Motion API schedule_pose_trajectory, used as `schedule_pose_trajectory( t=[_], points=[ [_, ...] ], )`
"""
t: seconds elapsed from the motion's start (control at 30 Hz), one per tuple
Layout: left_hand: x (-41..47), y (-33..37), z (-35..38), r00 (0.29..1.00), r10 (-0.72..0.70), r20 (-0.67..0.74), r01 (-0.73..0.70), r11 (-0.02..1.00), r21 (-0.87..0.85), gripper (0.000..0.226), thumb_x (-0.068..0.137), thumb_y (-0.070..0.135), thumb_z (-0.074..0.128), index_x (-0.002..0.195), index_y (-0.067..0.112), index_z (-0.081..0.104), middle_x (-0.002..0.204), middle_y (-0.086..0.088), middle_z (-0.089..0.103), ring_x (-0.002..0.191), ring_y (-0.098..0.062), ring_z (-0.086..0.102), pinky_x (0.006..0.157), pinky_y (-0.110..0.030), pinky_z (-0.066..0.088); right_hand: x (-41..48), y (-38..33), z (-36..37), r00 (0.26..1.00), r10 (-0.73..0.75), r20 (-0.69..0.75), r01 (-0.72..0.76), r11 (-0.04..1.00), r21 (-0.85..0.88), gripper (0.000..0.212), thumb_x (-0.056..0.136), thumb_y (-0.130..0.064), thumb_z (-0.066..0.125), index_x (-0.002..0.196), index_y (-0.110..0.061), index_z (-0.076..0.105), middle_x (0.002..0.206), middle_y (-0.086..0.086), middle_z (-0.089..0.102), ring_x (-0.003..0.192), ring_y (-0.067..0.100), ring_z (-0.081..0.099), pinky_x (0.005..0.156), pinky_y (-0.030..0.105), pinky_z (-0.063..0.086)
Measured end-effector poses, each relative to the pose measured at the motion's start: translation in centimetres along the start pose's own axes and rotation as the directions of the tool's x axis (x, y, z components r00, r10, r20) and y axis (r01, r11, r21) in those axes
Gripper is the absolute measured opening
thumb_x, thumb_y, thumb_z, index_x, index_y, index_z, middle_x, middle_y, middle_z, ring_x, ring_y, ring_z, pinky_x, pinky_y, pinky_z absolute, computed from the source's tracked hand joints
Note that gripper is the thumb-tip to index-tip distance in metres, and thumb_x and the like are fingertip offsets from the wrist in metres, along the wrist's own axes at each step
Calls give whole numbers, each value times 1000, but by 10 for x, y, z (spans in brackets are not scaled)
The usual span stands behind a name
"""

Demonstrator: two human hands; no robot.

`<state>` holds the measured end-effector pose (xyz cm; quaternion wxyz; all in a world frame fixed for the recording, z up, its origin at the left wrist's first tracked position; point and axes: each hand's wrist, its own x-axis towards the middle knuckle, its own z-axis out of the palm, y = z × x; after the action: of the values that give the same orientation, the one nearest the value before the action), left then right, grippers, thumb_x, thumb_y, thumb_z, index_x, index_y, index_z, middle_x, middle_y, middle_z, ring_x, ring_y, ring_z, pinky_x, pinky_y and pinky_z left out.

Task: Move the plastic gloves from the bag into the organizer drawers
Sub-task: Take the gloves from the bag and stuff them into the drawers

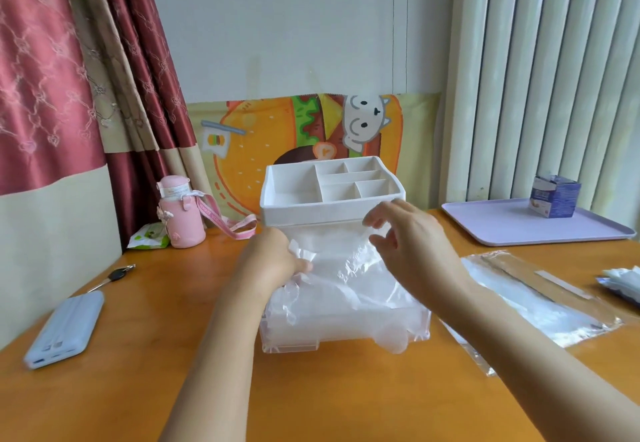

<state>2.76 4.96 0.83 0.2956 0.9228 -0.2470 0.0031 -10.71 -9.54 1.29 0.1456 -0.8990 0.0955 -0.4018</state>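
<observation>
A white organizer (332,204) with several top compartments stands mid-table. Its clear drawer (294,343) is pulled out toward me and holds thin plastic gloves. My left hand (277,258) pinches the left edge of a clear plastic glove (343,268) stretched above the drawer. My right hand (412,244) holds the glove's upper right edge between thumb and fingers. Part of a glove hangs over the drawer's front right corner. The clear glove bag (530,306) lies flat on the table to the right of the drawer.
A lilac tray (512,230) with a blue box (554,200) sits at the back right. A pink bottle (180,218) with strap, a green packet (149,237), a key (114,277) and a pale blue power bank (65,329) lie at the left. A white packet (623,282) is at the right edge.
</observation>
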Motion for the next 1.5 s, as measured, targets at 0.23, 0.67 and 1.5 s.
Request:
schedule_pose_trajectory(
  t=[0.23, 0.67, 1.5],
  points=[
    [-1, -2, 6, 1000, 6, -29, -1, 984, 180, 27, 79, 31, 76, 79, 7, 63, 76, -6, 62, 79, -27, 64, 57, -27, 39, -3, 5, 27, 703, -5, 711, 61, 997, -53, 45, 100, -10, 37, 137, -33, 50, 144, -13, 47, 131, 14, 42, 104, 24, 34],
    [-24, 31, 3, 951, 158, -267, -97, 969, 229, 14, 86, 19, 68, 84, 5, 66, 88, -17, 68, 85, -32, 63, 64, -32, 43, 13, 2, 55, 574, 41, 818, 92, 989, -114, 47, 92, -21, 59, 138, -25, 48, 147, -3, 39, 132, 19, 38, 104, 26, 29],
    [9, 0, 53, 912, -34, 409, -143, 907, 396, 35, 92, 11, 51, 127, 7, 57, 98, -3, 58, 87, -21, 49, 79, -27, 41, 12, 3, 59, 433, 337, 836, -82, 938, -335, 42, 99, -16, 41, 139, -6, 41, 141, 12, 45, 126, 28, 45, 102, 33, 36]
  ],
)
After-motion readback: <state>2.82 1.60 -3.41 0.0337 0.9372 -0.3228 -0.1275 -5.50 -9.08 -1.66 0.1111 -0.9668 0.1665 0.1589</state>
